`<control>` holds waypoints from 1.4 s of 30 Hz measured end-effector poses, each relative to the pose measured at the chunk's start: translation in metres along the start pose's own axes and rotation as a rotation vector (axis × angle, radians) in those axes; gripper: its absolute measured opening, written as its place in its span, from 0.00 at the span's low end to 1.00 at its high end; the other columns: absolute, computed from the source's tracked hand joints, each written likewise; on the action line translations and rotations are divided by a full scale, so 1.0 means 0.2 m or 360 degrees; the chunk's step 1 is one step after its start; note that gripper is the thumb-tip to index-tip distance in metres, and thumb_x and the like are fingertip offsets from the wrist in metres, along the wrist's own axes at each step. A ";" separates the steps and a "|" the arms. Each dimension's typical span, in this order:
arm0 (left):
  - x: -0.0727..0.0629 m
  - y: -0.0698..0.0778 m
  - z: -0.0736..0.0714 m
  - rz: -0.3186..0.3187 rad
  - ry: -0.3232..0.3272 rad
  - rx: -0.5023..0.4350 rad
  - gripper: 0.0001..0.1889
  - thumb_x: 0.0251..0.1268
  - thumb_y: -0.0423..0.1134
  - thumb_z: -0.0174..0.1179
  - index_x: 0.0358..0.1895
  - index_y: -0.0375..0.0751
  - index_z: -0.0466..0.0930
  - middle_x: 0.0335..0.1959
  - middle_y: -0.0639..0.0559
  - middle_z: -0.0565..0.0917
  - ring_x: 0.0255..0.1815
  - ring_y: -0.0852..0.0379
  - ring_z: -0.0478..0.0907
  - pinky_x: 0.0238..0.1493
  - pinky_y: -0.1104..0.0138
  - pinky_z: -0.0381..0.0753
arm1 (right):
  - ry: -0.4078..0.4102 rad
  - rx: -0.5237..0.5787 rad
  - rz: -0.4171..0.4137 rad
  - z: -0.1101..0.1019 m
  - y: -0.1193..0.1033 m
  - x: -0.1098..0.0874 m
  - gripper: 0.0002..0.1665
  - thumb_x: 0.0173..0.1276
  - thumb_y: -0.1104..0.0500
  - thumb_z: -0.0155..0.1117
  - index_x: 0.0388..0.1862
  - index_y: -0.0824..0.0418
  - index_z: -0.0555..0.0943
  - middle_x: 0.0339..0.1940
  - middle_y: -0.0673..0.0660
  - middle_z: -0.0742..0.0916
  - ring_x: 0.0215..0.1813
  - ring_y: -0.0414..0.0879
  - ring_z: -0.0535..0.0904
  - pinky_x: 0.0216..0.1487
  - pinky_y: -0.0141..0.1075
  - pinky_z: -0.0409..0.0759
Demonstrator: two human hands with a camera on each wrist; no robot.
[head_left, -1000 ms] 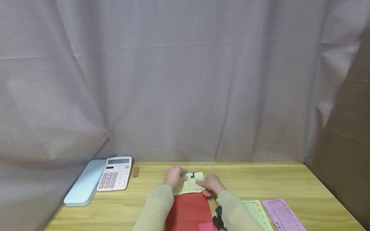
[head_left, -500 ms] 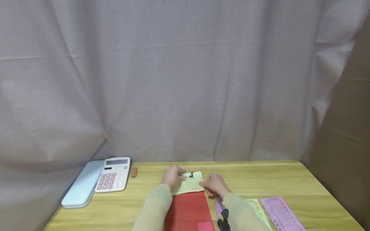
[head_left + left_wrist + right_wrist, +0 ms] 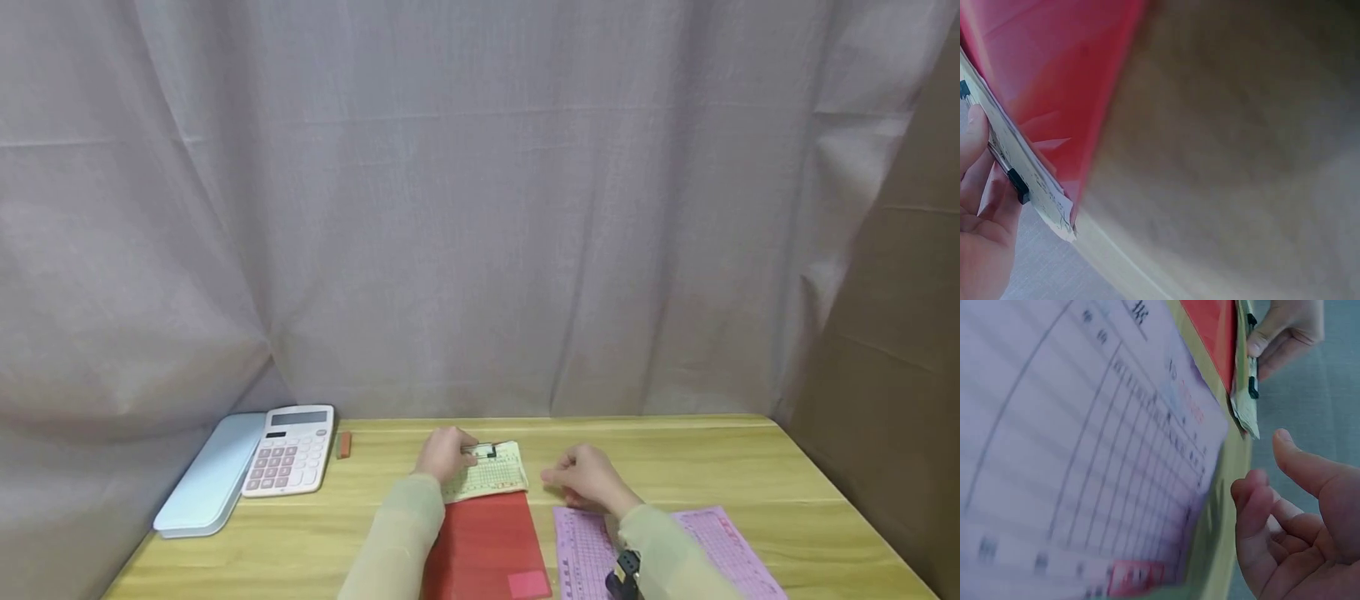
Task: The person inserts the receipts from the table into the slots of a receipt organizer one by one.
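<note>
My left hand (image 3: 444, 454) pinches the metal clip (image 3: 487, 451) with black ends at the top of a red file folder (image 3: 487, 537). In the left wrist view, the thumb lies on one side of the clip (image 3: 1018, 185) and the fingers are behind it. Pale green printed slips (image 3: 497, 475) lie under the clip, over the folder's top end. To their right, my right hand (image 3: 590, 479) hangs above the table, apart from the slips. The right wrist view has its fingers (image 3: 1254, 506) loosely curled, the thumb apart, nothing held.
Purple printed slips (image 3: 583, 546) lie right of the folder, partly under my right forearm. A pink square (image 3: 528, 584) is on the folder's lower right corner. At the left are a calculator (image 3: 288, 450), a pale blue case (image 3: 213, 475) and a small orange-brown block (image 3: 344, 445). Grey cloth (image 3: 480, 250) hangs behind.
My right hand has let go of the green slips' right edge and moved right. My left hand stays at the clip. My right forearm now covers the loose green slip between the purple ones.
</note>
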State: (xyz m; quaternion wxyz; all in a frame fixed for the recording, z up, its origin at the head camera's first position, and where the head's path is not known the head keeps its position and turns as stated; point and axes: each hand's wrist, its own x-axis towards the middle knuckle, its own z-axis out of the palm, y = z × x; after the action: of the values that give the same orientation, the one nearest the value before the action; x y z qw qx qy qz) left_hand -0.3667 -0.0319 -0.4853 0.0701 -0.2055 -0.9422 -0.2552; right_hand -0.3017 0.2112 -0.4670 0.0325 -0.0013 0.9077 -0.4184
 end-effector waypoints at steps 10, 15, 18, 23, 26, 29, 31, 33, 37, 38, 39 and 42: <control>0.01 0.00 0.00 0.0013 0.0019 0.0019 0.12 0.47 0.37 0.72 0.39 0.43 0.89 0.38 0.51 0.88 0.44 0.51 0.83 0.48 0.60 0.81 | 0.0003 -0.0141 -0.0229 -0.09 0.05 -0.12 0.11 0.51 0.59 0.75 0.27 0.65 0.83 0.17 0.51 0.80 0.19 0.40 0.73 0.20 0.30 0.73; 0.01 -0.01 -0.02 0.0020 0.0016 0.0033 0.13 0.47 0.37 0.72 0.39 0.44 0.89 0.38 0.51 0.88 0.44 0.51 0.83 0.47 0.60 0.81 | 0.0010 -0.0288 -0.0227 -0.10 0.06 -0.17 0.14 0.45 0.62 0.77 0.30 0.64 0.83 0.22 0.49 0.79 0.27 0.41 0.73 0.29 0.32 0.75; 0.01 0.00 -0.03 0.0000 0.0012 0.0044 0.12 0.47 0.37 0.72 0.39 0.44 0.89 0.38 0.51 0.88 0.44 0.50 0.83 0.48 0.60 0.81 | -0.0007 -0.0407 -0.0218 -0.10 0.07 -0.19 0.17 0.42 0.63 0.78 0.33 0.65 0.84 0.24 0.50 0.78 0.29 0.42 0.72 0.35 0.36 0.76; 0.01 -0.01 -0.03 -0.0029 -0.0001 0.0053 0.12 0.47 0.37 0.72 0.39 0.45 0.89 0.38 0.52 0.88 0.44 0.51 0.83 0.47 0.60 0.81 | -0.0016 -0.0567 -0.0279 -0.09 0.07 -0.23 0.23 0.38 0.64 0.78 0.37 0.66 0.84 0.29 0.53 0.80 0.34 0.46 0.76 0.43 0.46 0.80; 0.01 -0.02 -0.02 -0.0041 -0.0002 0.0039 0.12 0.48 0.37 0.72 0.40 0.44 0.88 0.39 0.51 0.88 0.45 0.51 0.83 0.48 0.60 0.81 | 0.0004 -0.0615 -0.0294 -0.07 0.07 -0.24 0.23 0.36 0.63 0.79 0.36 0.64 0.84 0.30 0.53 0.81 0.36 0.47 0.78 0.45 0.47 0.81; 0.01 -0.02 -0.01 -0.0016 0.0013 0.0025 0.12 0.47 0.36 0.72 0.39 0.43 0.89 0.38 0.50 0.88 0.43 0.50 0.83 0.46 0.59 0.81 | 0.0040 -0.0668 -0.0327 -0.06 0.08 -0.24 0.21 0.36 0.61 0.80 0.34 0.60 0.84 0.29 0.52 0.80 0.35 0.46 0.78 0.44 0.46 0.80; 0.00 -0.02 0.00 0.0024 0.0039 0.0038 0.12 0.47 0.37 0.73 0.39 0.44 0.89 0.37 0.51 0.88 0.42 0.51 0.84 0.45 0.60 0.81 | 0.0064 -0.0697 -0.0342 -0.05 0.08 -0.24 0.20 0.35 0.60 0.80 0.32 0.57 0.84 0.29 0.50 0.80 0.34 0.45 0.77 0.42 0.46 0.80; 0.00 -0.02 0.00 0.0038 0.0041 0.0035 0.12 0.46 0.36 0.73 0.38 0.45 0.89 0.37 0.51 0.88 0.41 0.51 0.84 0.44 0.60 0.81 | 0.0084 -0.0727 -0.0359 -0.04 0.08 -0.24 0.19 0.35 0.59 0.80 0.30 0.55 0.84 0.28 0.49 0.79 0.33 0.44 0.77 0.40 0.45 0.80; 0.00 0.00 -0.01 -0.0023 0.0014 0.0000 0.13 0.47 0.35 0.73 0.40 0.43 0.88 0.38 0.51 0.88 0.44 0.50 0.83 0.48 0.59 0.80 | 0.0110 -0.0746 -0.0386 -0.03 0.08 -0.23 0.18 0.34 0.58 0.81 0.25 0.52 0.80 0.27 0.47 0.78 0.31 0.41 0.74 0.37 0.42 0.78; 0.00 0.00 0.00 -0.0034 0.0008 -0.0004 0.13 0.47 0.36 0.72 0.40 0.43 0.88 0.39 0.51 0.88 0.45 0.50 0.83 0.49 0.59 0.80 | 0.0112 -0.0746 -0.0393 -0.03 0.08 -0.23 0.18 0.34 0.58 0.81 0.23 0.51 0.79 0.27 0.46 0.77 0.31 0.41 0.73 0.37 0.41 0.78; 0.00 0.00 0.00 -0.0044 0.0008 0.0003 0.13 0.48 0.36 0.72 0.40 0.43 0.88 0.39 0.51 0.88 0.45 0.50 0.83 0.49 0.59 0.80 | 0.0114 -0.0742 -0.0398 -0.03 0.08 -0.23 0.19 0.34 0.58 0.81 0.22 0.51 0.77 0.26 0.46 0.76 0.30 0.40 0.72 0.36 0.40 0.77; 0.01 0.00 0.01 -0.0045 0.0010 0.0034 0.13 0.47 0.38 0.72 0.40 0.44 0.88 0.39 0.52 0.88 0.45 0.51 0.83 0.48 0.60 0.80 | 0.0112 -0.0728 -0.0419 -0.03 0.09 -0.23 0.21 0.35 0.59 0.80 0.21 0.50 0.73 0.25 0.44 0.75 0.29 0.39 0.70 0.33 0.36 0.75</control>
State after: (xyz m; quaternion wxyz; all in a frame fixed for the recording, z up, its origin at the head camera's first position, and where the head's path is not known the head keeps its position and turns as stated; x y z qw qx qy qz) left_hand -0.3681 -0.0312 -0.4864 0.0718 -0.1906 -0.9474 -0.2469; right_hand -0.2553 0.2280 -0.4738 -0.0549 -0.1122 0.9712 -0.2029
